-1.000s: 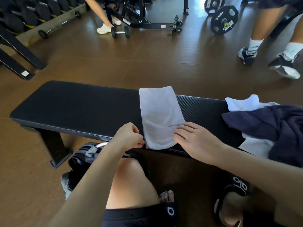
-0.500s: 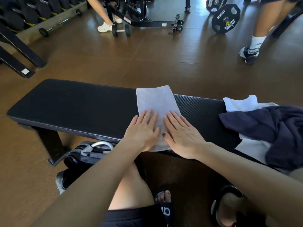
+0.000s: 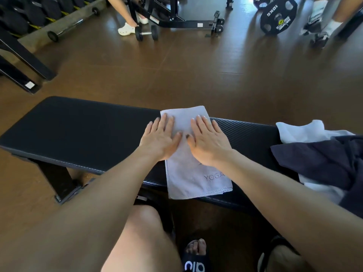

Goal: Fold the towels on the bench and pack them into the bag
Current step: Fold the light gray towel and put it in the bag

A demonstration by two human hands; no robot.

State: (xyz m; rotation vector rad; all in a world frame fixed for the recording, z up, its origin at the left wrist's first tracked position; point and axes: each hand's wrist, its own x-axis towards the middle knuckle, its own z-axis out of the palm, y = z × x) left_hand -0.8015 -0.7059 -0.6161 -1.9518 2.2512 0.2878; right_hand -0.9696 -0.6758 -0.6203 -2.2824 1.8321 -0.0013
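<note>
A pale grey towel (image 3: 193, 179) marked YOGA lies folded into a long strip across the black bench (image 3: 78, 134). Its near end hangs a little over the bench's front edge. My left hand (image 3: 160, 139) and my right hand (image 3: 208, 141) press flat on the towel's far half, side by side, fingers straight. At the bench's right end a dark navy towel (image 3: 322, 163) lies crumpled on top of a white towel (image 3: 302, 130). The bag is hidden behind my left arm and knee.
The bench's left half is bare. Brown gym floor stretches beyond it. A dumbbell (image 3: 146, 33), a machine frame (image 3: 176, 18) and a 10 kg plate (image 3: 278, 16) stand at the back. Other people's feet show at top middle and top right. A rack leg (image 3: 23, 61) stands left.
Both hands went from pinching the towel's near end to lying flat, then slid away from me along the towel to its far half. The bag has dropped out of view.
</note>
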